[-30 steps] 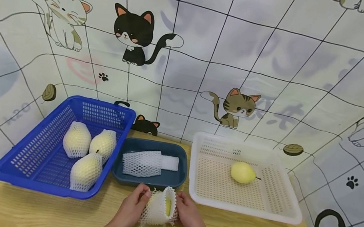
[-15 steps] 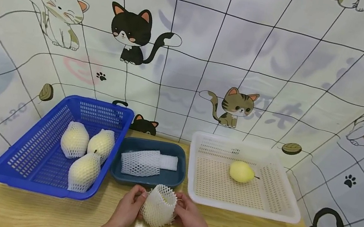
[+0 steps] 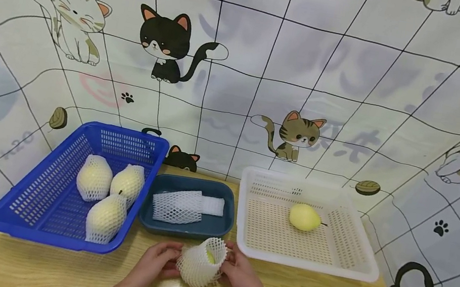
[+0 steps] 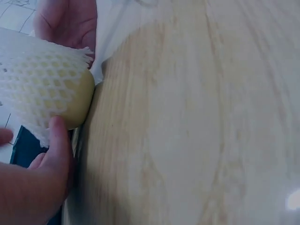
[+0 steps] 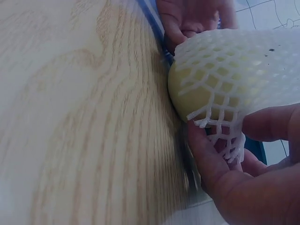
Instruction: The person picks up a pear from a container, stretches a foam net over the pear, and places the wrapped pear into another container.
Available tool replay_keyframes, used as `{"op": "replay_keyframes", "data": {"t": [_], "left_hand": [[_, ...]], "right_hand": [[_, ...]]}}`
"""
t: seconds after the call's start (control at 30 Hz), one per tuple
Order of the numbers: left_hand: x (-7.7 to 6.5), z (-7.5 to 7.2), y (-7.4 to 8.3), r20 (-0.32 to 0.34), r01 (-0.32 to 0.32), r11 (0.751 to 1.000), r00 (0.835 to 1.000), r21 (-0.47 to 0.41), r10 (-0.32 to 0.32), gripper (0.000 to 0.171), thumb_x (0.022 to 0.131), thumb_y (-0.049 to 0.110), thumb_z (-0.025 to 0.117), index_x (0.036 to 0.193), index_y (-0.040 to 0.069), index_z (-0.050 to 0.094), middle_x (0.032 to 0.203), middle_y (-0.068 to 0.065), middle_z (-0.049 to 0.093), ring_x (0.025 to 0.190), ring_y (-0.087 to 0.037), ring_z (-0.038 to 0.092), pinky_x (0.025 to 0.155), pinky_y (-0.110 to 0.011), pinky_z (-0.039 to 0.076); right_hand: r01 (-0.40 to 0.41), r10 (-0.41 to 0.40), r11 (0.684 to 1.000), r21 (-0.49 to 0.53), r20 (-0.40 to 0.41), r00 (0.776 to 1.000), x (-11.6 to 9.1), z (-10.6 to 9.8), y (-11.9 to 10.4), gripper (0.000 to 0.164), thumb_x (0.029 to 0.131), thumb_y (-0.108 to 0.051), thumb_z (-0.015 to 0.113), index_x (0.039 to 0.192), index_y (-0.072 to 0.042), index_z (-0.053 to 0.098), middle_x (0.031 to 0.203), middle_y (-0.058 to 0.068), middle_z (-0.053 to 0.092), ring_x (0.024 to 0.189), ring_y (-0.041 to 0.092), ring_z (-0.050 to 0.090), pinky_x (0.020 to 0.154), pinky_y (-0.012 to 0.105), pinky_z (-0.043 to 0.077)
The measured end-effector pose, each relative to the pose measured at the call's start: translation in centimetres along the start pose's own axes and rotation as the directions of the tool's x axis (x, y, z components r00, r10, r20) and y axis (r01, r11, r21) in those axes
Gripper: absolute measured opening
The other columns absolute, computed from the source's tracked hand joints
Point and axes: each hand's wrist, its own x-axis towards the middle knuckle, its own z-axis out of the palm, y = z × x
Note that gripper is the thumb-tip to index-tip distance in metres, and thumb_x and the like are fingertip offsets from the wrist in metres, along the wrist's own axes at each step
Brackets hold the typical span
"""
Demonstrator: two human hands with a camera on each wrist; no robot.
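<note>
"Hands?"
"Right hand [image 3: 242, 278] pinches the lattice-mesh white sleeve [image 3: 195, 266]; left hand [image 3: 152, 262], fingers relaxed, touches it."
"The pear [image 4: 81, 101]?"
"Smooth, rounded, inside that sleeve, just in front of the teal tray [image 3: 212, 223]."

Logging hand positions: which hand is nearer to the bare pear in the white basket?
Right. The right hand is in front and left of the bare pear; the left hand is farther left, across the netted pear between them.
</note>
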Motion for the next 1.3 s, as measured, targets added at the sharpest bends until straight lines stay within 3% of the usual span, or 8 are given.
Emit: {"op": "replay_keyframes", "data": {"t": [0.13,0.27,0.5,0.67,0.8,1.03,1.17,1.3], "left_hand": [[-0.4,-0.2,0.3,0.049,-0.016,0.998,0.999,0.058,0.013,0.06,0.091,0.006,0.068,0.143,-0.016,0.045,0.122,-0.017,0.069,0.108,-0.02,0.066,0.087,-0.031,0.055],[-0.7,-0.4,0.5,0.07,-0.041,0.993,0.997,0.111,0.034,0.06,0.089,0.003,0.071,0.142,-0.015,0.048,0.125,-0.02,0.068,0.116,-0.024,0.064,0.089,-0.03,0.053],[-0.9,-0.9,0.9,0.109,-0.054,0.995,0.993,0.089,0.044,0.057,0.09,0.001,0.072,0.14,-0.014,0.05,0.123,-0.021,0.069,0.113,-0.024,0.066,0.087,-0.031,0.055],[-0.8,-1.5,0.9,0.148,-0.057,0.996,0.988,0.074,0.045,0.051,0.091,-0.002,0.072,0.137,-0.012,0.051,0.121,-0.019,0.069,0.111,-0.023,0.065,0.086,-0.033,0.055],[-0.8,-1.7,0.8,0.161,-0.094,0.988,0.984,0.126,0.073,0.041,0.09,-0.005,0.069,0.128,-0.011,0.055,0.115,-0.015,0.069,0.103,-0.02,0.064,0.081,-0.03,0.054],[-0.3,-1.5,0.7,0.14,-0.21,0.914,0.975,0.347,0.171,0.025,0.088,-0.003,0.072,0.112,-0.002,0.068,0.098,-0.01,0.068,0.086,-0.018,0.063,0.071,-0.025,0.051],[-0.3,-1.2,1.1,0.126,-0.232,0.854,0.973,0.466,0.195,0.021,0.087,-0.001,0.074,0.107,0.002,0.07,0.09,-0.005,0.067,0.08,-0.016,0.062,0.067,-0.024,0.051],[-0.2,-0.9,1.1,0.147,-0.281,0.787,0.96,0.549,0.24,0.022,0.083,-0.005,0.074,0.102,0.004,0.069,0.085,-0.001,0.066,0.074,-0.009,0.06,0.065,-0.023,0.05]], "right_hand": [[0.016,-0.016,0.999,-0.03,-0.01,1.0,-0.2,0.2,-0.1,0.053,0.098,-0.002,0.053,0.147,0.008,0.034,0.11,0.012,0.058,0.094,0.017,0.06,0.076,0.032,0.054],[0.047,-0.048,0.995,-0.085,-0.004,0.999,-0.6,0.4,-0.1,0.047,0.095,0.0,0.055,0.14,0.007,0.043,0.104,0.009,0.057,0.087,0.017,0.06,0.069,0.029,0.055],[0.026,-0.024,0.997,-0.078,0.033,0.999,-1.0,0.6,-0.3,0.042,0.099,-0.004,0.056,0.138,0.008,0.044,0.11,0.01,0.064,0.085,0.017,0.064,0.069,0.029,0.056],[0.025,-0.024,0.995,-0.096,0.008,1.0,-0.9,0.4,-0.1,0.046,0.097,-0.001,0.055,0.141,0.006,0.043,0.098,0.008,0.059,0.082,0.017,0.062,0.069,0.03,0.058],[0.049,-0.048,0.993,-0.108,0.015,0.999,-0.9,0.1,-0.1,0.045,0.099,-0.002,0.056,0.143,0.001,0.047,0.093,0.007,0.055,0.085,0.017,0.059,0.071,0.031,0.057],[0.106,-0.102,0.973,-0.207,0.026,0.994,-1.1,0.0,-0.1,0.042,0.101,-0.003,0.057,0.143,0.001,0.054,0.099,0.008,0.056,0.091,0.018,0.059,0.074,0.034,0.059],[0.142,-0.143,0.942,-0.303,0.02,0.99,-0.9,0.0,0.2,0.042,0.1,-0.001,0.058,0.141,0.004,0.056,0.097,0.007,0.059,0.087,0.018,0.06,0.071,0.034,0.06],[0.167,-0.176,0.903,-0.396,0.015,0.984,-0.6,0.1,0.3,0.04,0.098,0.0,0.059,0.138,0.004,0.059,0.096,0.006,0.06,0.081,0.015,0.06,0.067,0.032,0.058]]}}
